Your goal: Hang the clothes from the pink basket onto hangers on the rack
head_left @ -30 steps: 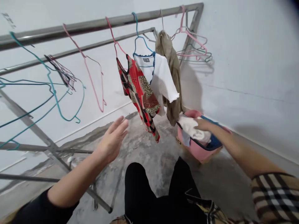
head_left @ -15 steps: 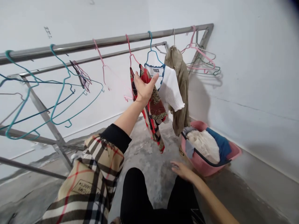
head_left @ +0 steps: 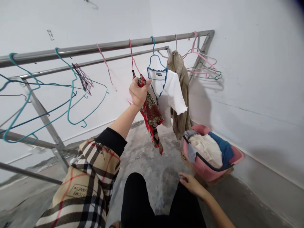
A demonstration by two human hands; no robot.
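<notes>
Three garments hang side by side from the front metal rail (head_left: 114, 45). Nearest the left hand (head_left: 138, 94) is the red patterned garment (head_left: 153, 115), on a pink hanger (head_left: 131, 53); the fingers close around its upper part, near the neckline, while the rest drapes down below the fist above the grey concrete floor (head_left: 133, 152). Just to its right, the white top (head_left: 174, 90) with blue trim hangs on a blue hanger (head_left: 153, 52), partly overlapped by the red one. Beyond it, touching or nearly so, is the olive-brown garment (head_left: 181, 104).

The right hand (head_left: 192, 186) is low, its fingers loosely parted and slightly curled, by the right knee of the black trousers (head_left: 187, 205); whether it touches the knee I cannot tell. Near it, a pink basket (head_left: 200, 169) stands against the wall, with cream cloth (head_left: 206, 148) and blue cloth (head_left: 222, 147) inside. Teal hangers (head_left: 68, 106) occupy the rail's left end; more hangers (head_left: 207, 60), pink and green, cluster at its right.
</notes>
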